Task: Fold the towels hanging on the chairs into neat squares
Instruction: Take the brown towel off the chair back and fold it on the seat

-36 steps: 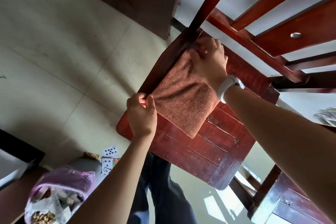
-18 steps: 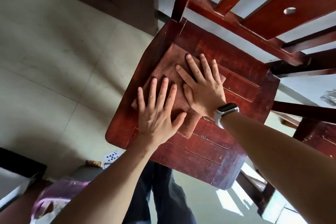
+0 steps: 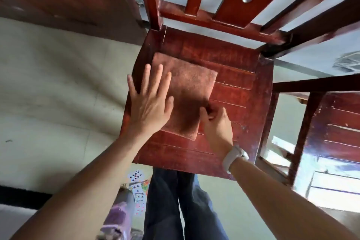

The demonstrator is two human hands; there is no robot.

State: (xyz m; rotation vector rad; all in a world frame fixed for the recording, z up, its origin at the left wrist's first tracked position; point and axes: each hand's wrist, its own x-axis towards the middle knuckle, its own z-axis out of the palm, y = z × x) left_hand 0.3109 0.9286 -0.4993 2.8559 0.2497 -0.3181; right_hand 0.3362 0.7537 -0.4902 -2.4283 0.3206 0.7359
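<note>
We have our left hand (image 3: 150, 101) spread flat, fingers straight and fanned, lying on the left part of the brown towel (image 3: 191, 85) with the little finger reaching past the towel's left edge over the seat. Our right hand (image 3: 217, 122) sits at the towel's near right edge with the fingers curled in; it looks to be pinching that edge between thumb and fingertips, though the shadow there makes the exact contact hard to read. A pale watch (image 3: 234, 157) is strapped on the right wrist

The towel lies on the slatted seat of the red wooden chair (image 3: 233, 91), toward the seat's left half, as a compact flat rectangle, a little longer than wide. Its far corners look tidy and its surface mostly smooth. We judge this towel nearly done: it is already off the chair back and folded down small, and what remains is either squaring up the right edge or one more fold if a truer square is wanted

To the right stands a second chair (image 3: 335, 122) of the same wood, only partly in view; no towel shows on the part we can see, so we cannot tell how many towels are left. On the floor near our legs lie some playing cards (image 3: 136, 176) and a purple plastic bag (image 3: 118, 218)
</note>
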